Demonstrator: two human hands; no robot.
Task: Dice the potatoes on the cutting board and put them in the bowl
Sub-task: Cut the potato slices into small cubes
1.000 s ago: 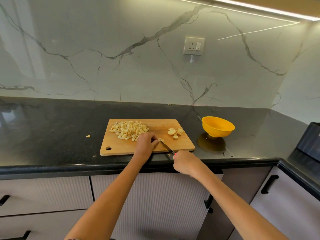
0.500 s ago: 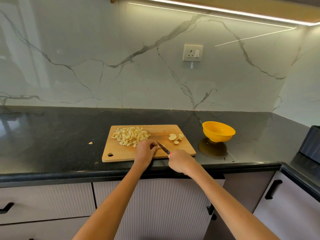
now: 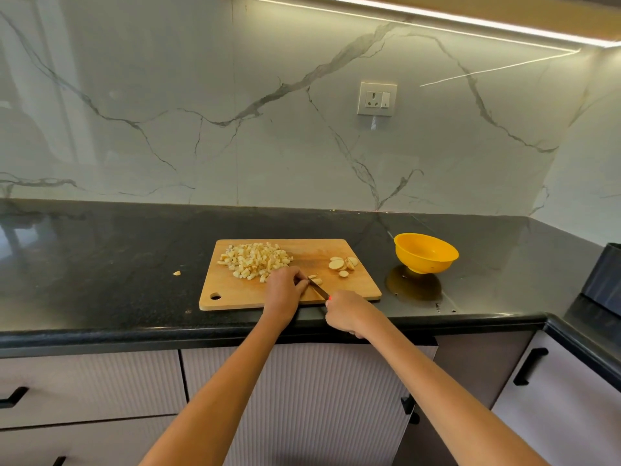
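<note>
A wooden cutting board [image 3: 235, 295] lies on the black counter. On its far left sits a heap of diced potato [image 3: 255, 260]. Several round potato slices [image 3: 342, 264] lie at its right. My left hand [image 3: 285, 289] presses down on a small potato piece [image 3: 317, 280] near the board's front. My right hand [image 3: 346, 312] grips a knife [image 3: 317, 289] by its handle, with the blade angled down against that piece beside my left fingertips. An empty yellow bowl [image 3: 425, 252] stands on the counter to the right of the board.
One stray potato bit [image 3: 176, 273] lies on the counter left of the board. A dark appliance [image 3: 605, 274] sits at the far right corner. A wall socket [image 3: 377, 98] is on the marble backsplash. Drawers and cabinet handles run below the counter edge.
The camera view has tilted slightly, so the board sits higher. My hands stay at the same piece, the knife working against it with small moves.
</note>
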